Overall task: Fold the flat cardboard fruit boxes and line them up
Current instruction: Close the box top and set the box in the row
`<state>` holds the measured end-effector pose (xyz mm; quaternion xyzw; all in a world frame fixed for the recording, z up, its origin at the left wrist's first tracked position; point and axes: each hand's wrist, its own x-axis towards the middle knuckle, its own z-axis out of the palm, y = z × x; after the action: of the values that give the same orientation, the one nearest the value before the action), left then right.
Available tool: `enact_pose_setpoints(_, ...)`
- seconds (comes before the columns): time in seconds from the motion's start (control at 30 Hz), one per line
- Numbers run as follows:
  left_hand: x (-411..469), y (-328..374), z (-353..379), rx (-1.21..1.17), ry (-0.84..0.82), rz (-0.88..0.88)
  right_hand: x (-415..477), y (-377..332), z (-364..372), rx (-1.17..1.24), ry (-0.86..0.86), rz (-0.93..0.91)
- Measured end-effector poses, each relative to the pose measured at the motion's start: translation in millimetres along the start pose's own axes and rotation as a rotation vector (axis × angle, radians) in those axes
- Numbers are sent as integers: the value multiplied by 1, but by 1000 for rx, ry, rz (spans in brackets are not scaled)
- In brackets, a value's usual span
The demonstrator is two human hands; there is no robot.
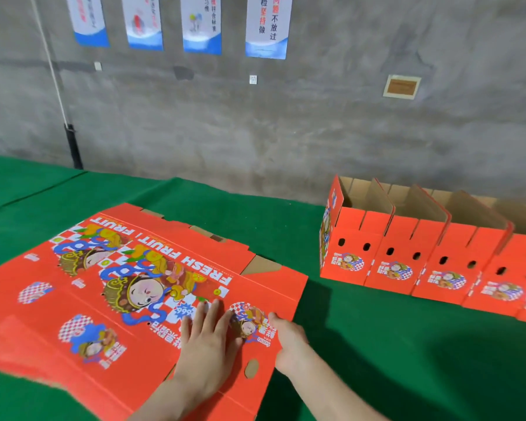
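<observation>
Hands?
Left hand (pixel 207 338) presses flat, fingers straight, on the flat box (pixel 152 299); right hand (pixel 289 341) grips its right edge.
And the box?
Near left of the surface (pixel 377 360); folded boxes (pixel 407 262) line the far right edge.

A green-covered worktop (pixel 377 344) meets a grey concrete wall (pixel 316 132) at its far edge. Blue-and-white posters (pixel 266 25), a framed plaque (pixel 401 86) and a white cable (pixel 53 71) hang there.
</observation>
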<state>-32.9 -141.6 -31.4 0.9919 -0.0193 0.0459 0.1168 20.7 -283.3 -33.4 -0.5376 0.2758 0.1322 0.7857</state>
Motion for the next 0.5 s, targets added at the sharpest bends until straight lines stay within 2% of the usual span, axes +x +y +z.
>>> enact_pose_setpoints(0.13,2,15,-7,-157,153,149,-32,-30,-39,57,134,-172)
enact_pose_setpoints(0.27,-1,22,-33,-319,269,264,-75,-62,-96,127,175,-347)
enact_pose_setpoints(0.5,21,34,-90,-575,474,69,-140,-83,-200,145,127,-716)
